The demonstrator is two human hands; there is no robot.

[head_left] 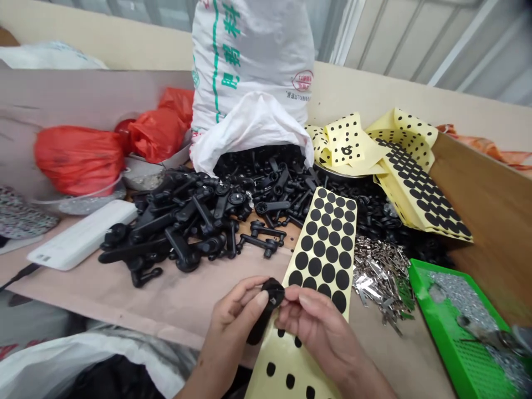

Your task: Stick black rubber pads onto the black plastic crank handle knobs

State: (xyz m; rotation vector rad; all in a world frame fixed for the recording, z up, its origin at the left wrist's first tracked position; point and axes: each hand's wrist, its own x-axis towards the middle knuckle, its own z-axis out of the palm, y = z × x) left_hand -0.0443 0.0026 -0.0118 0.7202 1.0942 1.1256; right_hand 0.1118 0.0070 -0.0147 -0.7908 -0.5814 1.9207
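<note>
Between the thumb and fingers of my left hand is a black plastic crank handle, its round head turned up and its arm slanting down toward me. My right hand has thumb and fingers pinched together at the right edge of that head; whatever they grip is hidden. Under my hands lies a yellow sheet with rows of round black stickers. Its near part shows smaller dark spots instead of full discs. Beyond my left hand spreads a heap of similar black crank handles.
A white sack spills black parts at the back. Small metal strips lie right, beside a green tray with shiny pieces. More sticker sheets stand behind. Left are a white power bank-like box and red bags.
</note>
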